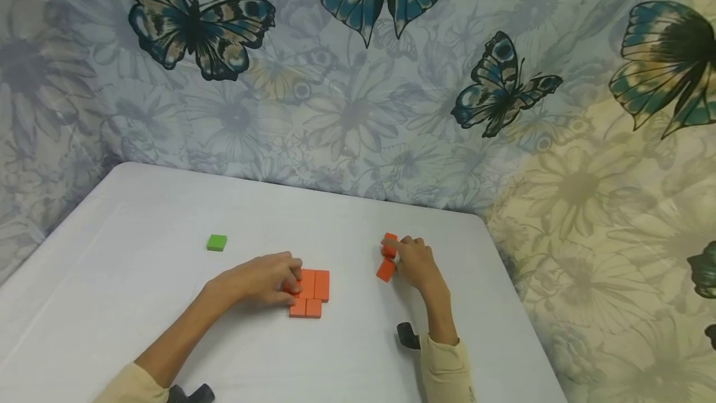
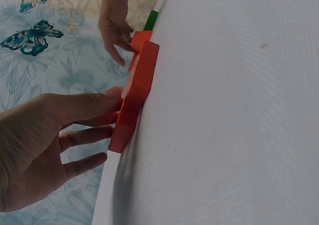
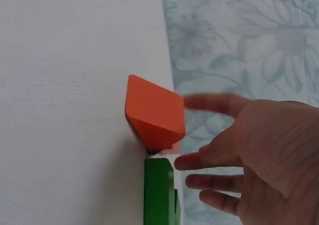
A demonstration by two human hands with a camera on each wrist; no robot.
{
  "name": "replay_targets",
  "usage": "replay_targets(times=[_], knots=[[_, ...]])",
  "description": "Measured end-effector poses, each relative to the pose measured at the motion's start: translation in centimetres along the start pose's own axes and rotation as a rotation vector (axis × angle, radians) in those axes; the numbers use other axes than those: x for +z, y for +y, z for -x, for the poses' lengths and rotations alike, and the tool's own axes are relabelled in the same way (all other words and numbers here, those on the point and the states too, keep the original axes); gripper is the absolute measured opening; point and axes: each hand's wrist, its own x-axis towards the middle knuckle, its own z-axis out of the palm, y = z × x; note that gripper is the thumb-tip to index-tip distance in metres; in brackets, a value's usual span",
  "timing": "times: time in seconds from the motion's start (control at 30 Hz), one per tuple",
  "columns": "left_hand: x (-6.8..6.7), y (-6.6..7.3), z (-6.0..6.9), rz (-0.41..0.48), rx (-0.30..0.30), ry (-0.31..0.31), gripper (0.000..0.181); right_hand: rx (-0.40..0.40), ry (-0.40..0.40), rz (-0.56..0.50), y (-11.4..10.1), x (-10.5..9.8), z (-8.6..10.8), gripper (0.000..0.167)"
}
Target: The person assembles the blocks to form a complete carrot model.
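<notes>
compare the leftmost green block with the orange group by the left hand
The green block is a single green piece; the orange group is several orange ones, edge to edge. The green block lies untouched; the left hand touches the orange group. Both rest on the white table.

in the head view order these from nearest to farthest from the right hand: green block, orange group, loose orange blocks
1. loose orange blocks, at the right hand's left side
2. orange group, mid-table
3. green block, farthest left
</notes>
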Motion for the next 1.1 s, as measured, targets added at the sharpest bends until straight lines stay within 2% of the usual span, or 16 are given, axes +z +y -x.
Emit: replay_targets(times=[0.27, 0.43, 0.53, 0.63, 0.83, 1.0, 1.1], knots=[[0.1, 0.0, 0.1, 0.008, 0.002, 0.005, 0.013, 0.028, -0.028, -0.024, -0.5, 0.6, -0.2, 0.051], [0.1, 0.0, 0.0, 0.01, -0.012, 0.003, 0.013, 0.049, -0.015, -0.142, -0.5, 0.1, -0.3, 0.038], [0.0, 0.0, 0.0, 0.006, -0.007, 0.002, 0.013, 0.035, -0.016, -0.202, -0.6, -0.6, -0.2, 0.031], [-0.1, 0.0, 0.1, 0.002, -0.006, 0.001, 0.014, -0.006, -0.004, -0.22, -1.0, -1.4, 0.0, 0.029], [-0.2, -0.2, 0.1, 0.003, -0.001, -0.011, 0.017, -0.134, 0.068, -0.196, -2.6, -2.8, 0.7, 0.023], [-0.3, -0.2, 0.3, -0.01, 0.007, -0.037, 0.019, -0.195, -0.007, -0.287, -4.6, -4.5, 1.8, 0.018], [-0.5, -0.1, 0.4, -0.014, 0.012, -0.048, 0.018, -0.331, -0.076, -0.3, -5.7, -5.2, 2.2, 0.019]])
